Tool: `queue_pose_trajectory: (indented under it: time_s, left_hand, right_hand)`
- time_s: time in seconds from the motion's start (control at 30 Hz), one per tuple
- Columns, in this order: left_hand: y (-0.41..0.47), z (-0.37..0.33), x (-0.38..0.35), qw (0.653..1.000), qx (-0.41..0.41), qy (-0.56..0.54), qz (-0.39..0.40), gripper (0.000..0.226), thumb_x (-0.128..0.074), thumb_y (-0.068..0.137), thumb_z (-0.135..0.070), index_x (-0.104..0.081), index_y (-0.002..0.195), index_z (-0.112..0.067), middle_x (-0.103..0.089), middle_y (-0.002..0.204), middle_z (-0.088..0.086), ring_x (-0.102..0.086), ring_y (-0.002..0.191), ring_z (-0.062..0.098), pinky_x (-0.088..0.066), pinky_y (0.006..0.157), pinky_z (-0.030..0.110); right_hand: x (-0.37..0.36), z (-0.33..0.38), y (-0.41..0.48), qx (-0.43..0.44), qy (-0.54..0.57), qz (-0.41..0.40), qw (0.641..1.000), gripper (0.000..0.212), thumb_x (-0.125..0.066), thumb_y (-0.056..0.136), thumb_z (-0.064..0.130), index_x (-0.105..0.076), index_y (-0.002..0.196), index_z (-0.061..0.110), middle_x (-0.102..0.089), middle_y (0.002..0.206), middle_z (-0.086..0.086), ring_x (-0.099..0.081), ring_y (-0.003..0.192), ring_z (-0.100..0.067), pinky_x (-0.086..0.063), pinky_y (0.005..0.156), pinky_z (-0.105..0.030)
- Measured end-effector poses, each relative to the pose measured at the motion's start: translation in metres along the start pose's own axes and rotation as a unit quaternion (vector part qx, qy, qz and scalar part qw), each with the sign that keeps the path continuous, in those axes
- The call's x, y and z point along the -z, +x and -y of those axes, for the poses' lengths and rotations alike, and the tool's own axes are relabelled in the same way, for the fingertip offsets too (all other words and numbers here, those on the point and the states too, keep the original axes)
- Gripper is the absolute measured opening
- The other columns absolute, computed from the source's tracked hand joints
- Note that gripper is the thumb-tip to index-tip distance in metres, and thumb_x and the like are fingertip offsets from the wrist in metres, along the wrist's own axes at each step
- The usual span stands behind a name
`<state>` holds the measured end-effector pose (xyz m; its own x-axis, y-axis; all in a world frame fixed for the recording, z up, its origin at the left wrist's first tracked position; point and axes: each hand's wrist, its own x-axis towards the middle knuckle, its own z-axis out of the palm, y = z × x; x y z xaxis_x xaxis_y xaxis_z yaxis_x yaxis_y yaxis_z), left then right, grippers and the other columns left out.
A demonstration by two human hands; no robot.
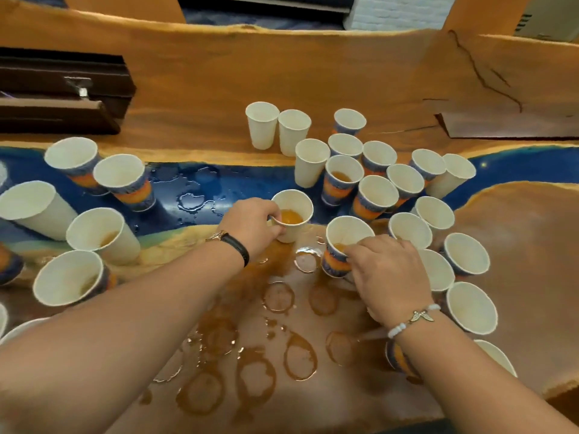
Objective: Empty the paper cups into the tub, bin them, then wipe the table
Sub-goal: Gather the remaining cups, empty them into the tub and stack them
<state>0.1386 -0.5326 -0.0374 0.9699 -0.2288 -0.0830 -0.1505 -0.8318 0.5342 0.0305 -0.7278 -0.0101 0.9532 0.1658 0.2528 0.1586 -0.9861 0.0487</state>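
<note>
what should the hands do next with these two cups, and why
Probably lift both cups level: the left hand grips the white cup, the right hand the patterned cup, both hold orange liquid, and no tub is in view.

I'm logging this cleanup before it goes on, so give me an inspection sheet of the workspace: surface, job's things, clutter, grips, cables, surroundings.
Surface: wood-and-blue-resin table, wet with brown ring stains and puddles on the near side.
Job's things: many paper cups stand in clusters left and right, some with brown liquid; tub, bin and cloth not seen.
Clutter: dark brown case at far left.
Grips: left hand holds a plain white paper cup at its rim; right hand holds a blue-and-orange patterned paper cup; both cups hold liquid.
Cables: nothing seen.
Surroundings: white brick wall beyond the table.
</note>
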Motion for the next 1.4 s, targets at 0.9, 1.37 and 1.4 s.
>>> queue_pose_trajectory:
  time_s: [0.9, 1.37, 1.4]
  left_hand:
    - [-0.134, 0.127, 0.101, 0.966, 0.067, 0.25, 0.02, 0.034, -0.048, 0.087, -0.063, -0.07, 0.102, -0.042, -0.059, 0.112, -0.021, -0.032, 0.117, 0.014, -0.011, 0.082, 0.038]
    - [-0.121, 0.106, 0.103, 0.973, 0.018, 0.221, -0.066, 0.089, -0.013, 0.057, -0.094, -0.056, 0.119, -0.046, -0.04, 0.138, -0.016, -0.025, 0.127, 0.019, -0.017, 0.096, 0.045]
    - [-0.113, 0.1, 0.103, 0.975, 0.005, 0.21, -0.078, 0.084, -0.016, 0.062, -0.092, -0.057, 0.118, -0.045, -0.042, 0.137, -0.015, -0.028, 0.126, 0.019, -0.018, 0.096, 0.045]
  right_hand:
    - [-0.051, 0.213, 0.153, 0.182, 0.008, 0.111, 0.977, 0.029, -0.046, 0.098, 0.028, -0.062, 0.121, 0.022, -0.063, 0.115, -0.001, -0.052, 0.106, -0.022, -0.046, 0.085, -0.035]
    - [-0.047, 0.159, 0.126, 0.074, 0.075, 0.068, 0.992, 0.037, -0.049, 0.095, 0.036, -0.055, 0.129, 0.024, -0.056, 0.127, 0.004, -0.046, 0.118, -0.02, -0.037, 0.09, -0.036]
    - [-0.046, 0.145, 0.122, 0.05, 0.048, 0.07, 0.995, 0.036, -0.049, 0.095, 0.037, -0.055, 0.128, 0.026, -0.056, 0.126, 0.005, -0.046, 0.117, -0.02, -0.038, 0.09, -0.036]
